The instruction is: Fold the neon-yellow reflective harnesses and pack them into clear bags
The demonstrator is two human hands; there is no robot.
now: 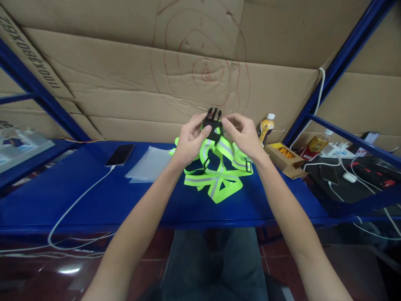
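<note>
Between my two hands a black side-release buckle (213, 128) is held up, its prongs pointing away from me. My left hand (191, 140) pinches the buckle's left side between thumb and fingers. At its right edge, the thumb and fingers of my right hand (242, 133) are closed on the buckle or the strap by it; which one I cannot make out. Neon yellow-green reflective straps (216, 184) with a grey stripe hang from the buckle and lie in a loose heap on the blue table (163, 207). Small black strap sliders sit on the webbing.
Clear plastic bags (150, 165) and a phone (120, 155) on a white cable lie to the left. On the right stand a drink bottle (266, 126) and an open cardboard box (284, 160). Cardboard (125, 75) closes off the back, between blue posts.
</note>
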